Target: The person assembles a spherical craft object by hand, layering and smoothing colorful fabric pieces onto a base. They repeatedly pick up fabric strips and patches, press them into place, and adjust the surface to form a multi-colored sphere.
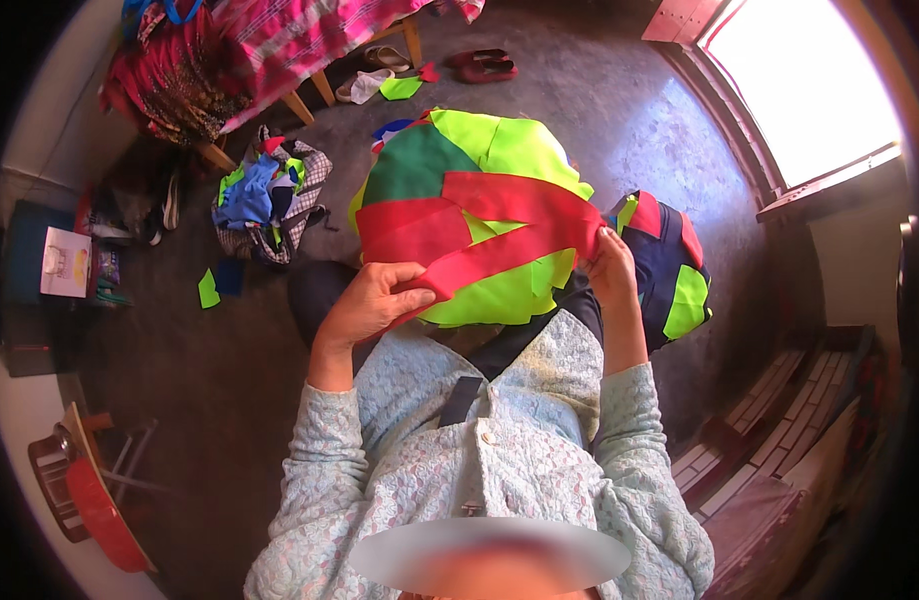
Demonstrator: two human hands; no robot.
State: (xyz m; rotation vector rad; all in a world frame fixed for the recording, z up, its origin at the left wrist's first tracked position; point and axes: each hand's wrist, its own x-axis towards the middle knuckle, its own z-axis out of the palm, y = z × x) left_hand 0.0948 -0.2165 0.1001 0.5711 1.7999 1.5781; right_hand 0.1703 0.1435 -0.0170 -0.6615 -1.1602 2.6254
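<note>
Strip of red cloth [509, 252] spans the cloth pile [524, 145] from its near-left edge to its right edge. Left hand [369, 303] and right hand [613, 268] each closed in a pinch on it. Judged partway: strip drawn out, not yet released; loose pieces [247, 197] lie unhandled in the checked bag [315, 182].

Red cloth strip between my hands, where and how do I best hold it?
I'd pinch the red cloth strip at both ends of its slanting stretch, thumb against fingers: left hand from the left, right hand from the right. It's long, narrow and flat, lying across lime-green fabric, so paired grips should help keep it straight.
</note>
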